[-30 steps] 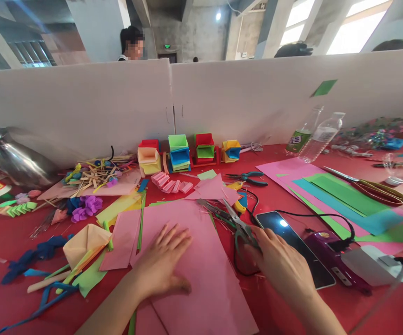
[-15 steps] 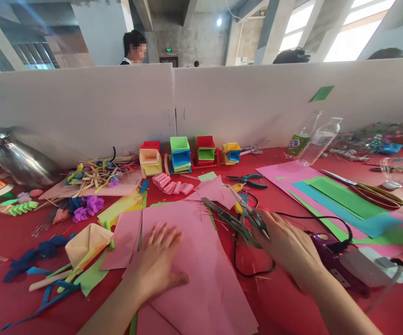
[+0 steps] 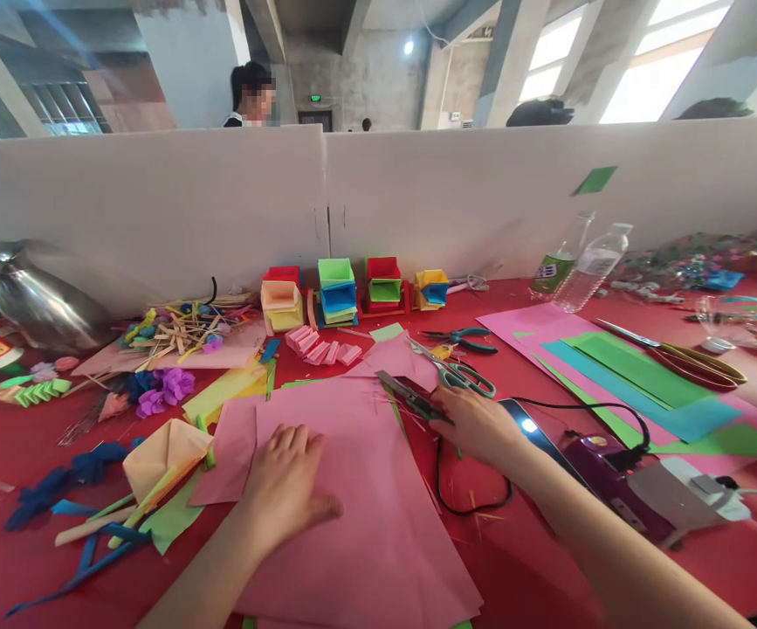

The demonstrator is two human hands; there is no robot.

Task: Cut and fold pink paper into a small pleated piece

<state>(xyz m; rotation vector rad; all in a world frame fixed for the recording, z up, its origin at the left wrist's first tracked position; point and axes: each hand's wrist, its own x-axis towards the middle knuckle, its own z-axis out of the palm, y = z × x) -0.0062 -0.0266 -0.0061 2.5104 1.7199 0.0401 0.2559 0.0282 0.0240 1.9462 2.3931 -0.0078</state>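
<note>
My left hand lies on a stack of pink paper, fingers extended and thumb pointing right. My right hand is closed around the handle end of a utility knife, whose tip reaches the upper right edge of the paper. Just beyond that hand, a pair of scissors with grey-green handles rests on the red table, out of the fingers. Small pink paper pieces lie above the stack. A phone with a bright spot of light on it is partly covered by my right forearm.
Folded paper boxes line the white partition. Pliers, large scissors, coloured sheets and plastic bottles stand or lie right. A power strip has cables attached. Left are a metal jug and paper flowers.
The scissors have left my right hand and lie farther back on the table. That hand has shifted left onto the utility knife, and the phone has come into view. My left hand slid slightly left.
</note>
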